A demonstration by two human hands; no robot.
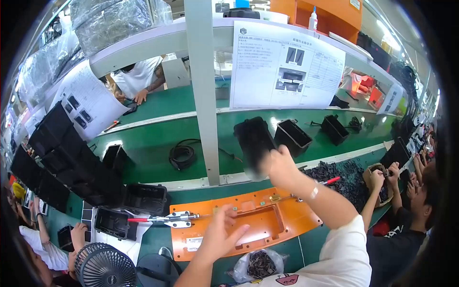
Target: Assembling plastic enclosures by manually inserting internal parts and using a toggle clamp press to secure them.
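Note:
My right hand (282, 167) reaches out over the green conveyor belt and is closed on the near end of a black plastic box (253, 136), blurred by motion. My left hand (222, 234) is open above an orange fixture plate (191, 246), with thumb and fingers apart and nothing in them. A rectangular slot lies in the plate's middle. At the plate's left end sits a metal toggle clamp (179, 218) with a red handle. Another red handle (331, 181) shows past my right forearm.
Open black boxes (292, 136) stand on the belt (153, 138) beside a coiled cable (181, 155). Tall stacks of black boxes (71, 148) rise at left, near a fan (105, 268). A bag of small black parts (260, 264) lies nearest me. Co-workers' hands (380, 177) are at right.

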